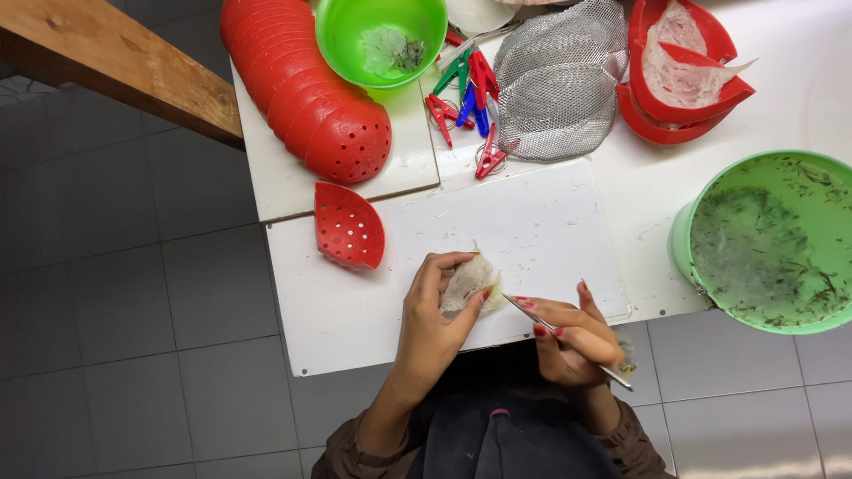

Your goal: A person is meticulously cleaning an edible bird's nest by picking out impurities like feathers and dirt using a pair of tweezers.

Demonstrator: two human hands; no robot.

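The left hand pinches a pale, fibrous, cup-shaped piece between thumb and fingers, holding it just above the white cutting board near the front edge of the tabletop. The piece's long axis runs diagonally, from lower left by the thumb to upper right, with a small point at its top facing away from the person.

The right hand is closed in a pen-like grip on thin metal tweezers. The tweezers lie diagonally, tip pointing up and left, meeting the lower right edge of the piece; the rear end sticks out past the hand over the floor.

A single red perforated mould lies just left of the board. Behind it sits a long nested stack of red moulds, a small green bowl, coloured clothes pegs and grey mesh sheets. Further right, red moulds holding white pieces. A large green basin of water with dark specks stands at the right edge.
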